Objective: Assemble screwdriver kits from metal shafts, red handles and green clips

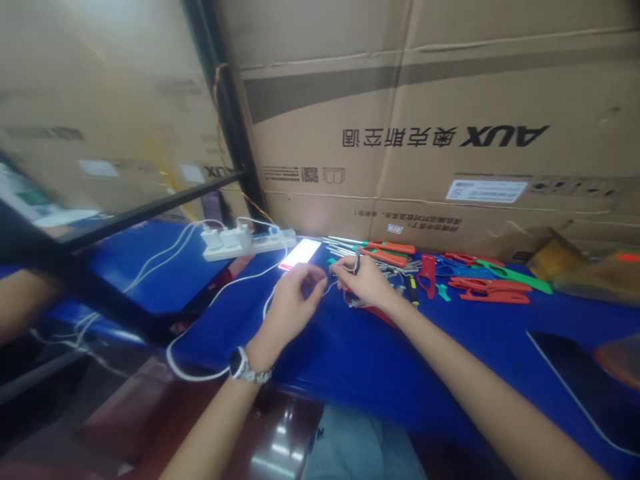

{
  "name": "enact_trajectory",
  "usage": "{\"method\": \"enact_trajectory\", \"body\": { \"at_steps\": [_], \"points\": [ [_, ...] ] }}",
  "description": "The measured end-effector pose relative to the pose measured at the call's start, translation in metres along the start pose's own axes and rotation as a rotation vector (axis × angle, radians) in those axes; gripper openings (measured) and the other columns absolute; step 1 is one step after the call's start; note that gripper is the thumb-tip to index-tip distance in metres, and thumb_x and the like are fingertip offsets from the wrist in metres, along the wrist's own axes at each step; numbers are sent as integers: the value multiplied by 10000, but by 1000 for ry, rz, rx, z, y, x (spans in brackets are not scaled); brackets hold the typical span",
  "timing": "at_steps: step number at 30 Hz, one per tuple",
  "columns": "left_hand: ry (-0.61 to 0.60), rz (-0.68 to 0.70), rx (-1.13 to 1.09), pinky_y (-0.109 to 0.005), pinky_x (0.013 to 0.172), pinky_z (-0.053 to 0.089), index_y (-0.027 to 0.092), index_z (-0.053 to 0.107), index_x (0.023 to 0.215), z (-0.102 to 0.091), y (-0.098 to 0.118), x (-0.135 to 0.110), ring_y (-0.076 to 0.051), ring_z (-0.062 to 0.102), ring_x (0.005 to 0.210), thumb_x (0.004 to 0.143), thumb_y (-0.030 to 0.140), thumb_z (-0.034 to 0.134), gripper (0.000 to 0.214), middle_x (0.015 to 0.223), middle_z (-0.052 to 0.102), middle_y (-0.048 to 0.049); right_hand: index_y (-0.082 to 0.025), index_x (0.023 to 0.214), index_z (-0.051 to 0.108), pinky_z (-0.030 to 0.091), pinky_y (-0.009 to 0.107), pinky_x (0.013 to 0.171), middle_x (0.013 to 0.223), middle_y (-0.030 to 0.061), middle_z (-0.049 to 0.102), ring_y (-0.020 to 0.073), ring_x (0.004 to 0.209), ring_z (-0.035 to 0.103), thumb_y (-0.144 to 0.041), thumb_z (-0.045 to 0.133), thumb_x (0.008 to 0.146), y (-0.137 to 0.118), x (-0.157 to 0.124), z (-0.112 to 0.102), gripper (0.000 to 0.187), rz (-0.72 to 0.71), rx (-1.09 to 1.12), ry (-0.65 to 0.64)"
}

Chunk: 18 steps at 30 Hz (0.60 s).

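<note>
While my hands meet over middle of blue bench (pixel 350 360), right hand (pixel 364 281) clamped on small dark metal piece (pixel 357 264), held upright at fingertips. Left hand (pixel 295 301) just left of it, fingertips drawn together; whether they pinch thin white wire (pixel 330 288), cannot tell, too blurred. Watch (pixel 240 365) on left wrist. Lit phone (pixel 301 253) just beyond hands, power strip (pixel 245 242) far left. Orange-handled screwdrivers (pixel 387 253), red cutters (pixel 487 291) to right. Cardboard box (pixel 450 133) behind.

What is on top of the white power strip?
White chargers stand on the power strip, with white cables leading left. The sockets beneath them are covered.
</note>
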<state>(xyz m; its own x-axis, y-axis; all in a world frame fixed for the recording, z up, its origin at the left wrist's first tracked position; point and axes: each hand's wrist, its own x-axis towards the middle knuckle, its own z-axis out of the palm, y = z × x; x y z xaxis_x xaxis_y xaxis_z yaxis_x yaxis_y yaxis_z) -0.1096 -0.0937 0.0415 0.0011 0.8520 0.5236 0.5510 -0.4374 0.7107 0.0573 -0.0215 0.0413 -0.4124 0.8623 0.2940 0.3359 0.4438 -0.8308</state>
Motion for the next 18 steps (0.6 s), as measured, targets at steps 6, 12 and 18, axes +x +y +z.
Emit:
{"method": "enact_trajectory", "body": {
  "at_steps": [6,12,18],
  "points": [
    [-207,-90,498,-340,709,424,223,643,847,-46,-24,-57,-250,547,865,850,296,676,80,875,635,-42,-207,797,711,420,275,643,688,17,702,166,648,635,-303,567,887,5,-8,33,195,-72,-281,-189],
    [-263,-27,698,-371,772,396,204,636,839,-41,-23,-65,-250,540,879,934,304,580,149,905,632,-61,-199,819,724,427,295,689,788,42,727,196,751,652,-308,573,876,10,-13,36,195,-50,-288,-187],
    [-92,-37,437,-364,762,422,213,617,887,-35,-21,-51,-237,592,812,945,319,555,136,876,662,-62,-180,789,719,434,289,640,689,27,697,185,659,627,-340,554,884,10,-11,21,249,-25,-131,-119]
  ]
}}
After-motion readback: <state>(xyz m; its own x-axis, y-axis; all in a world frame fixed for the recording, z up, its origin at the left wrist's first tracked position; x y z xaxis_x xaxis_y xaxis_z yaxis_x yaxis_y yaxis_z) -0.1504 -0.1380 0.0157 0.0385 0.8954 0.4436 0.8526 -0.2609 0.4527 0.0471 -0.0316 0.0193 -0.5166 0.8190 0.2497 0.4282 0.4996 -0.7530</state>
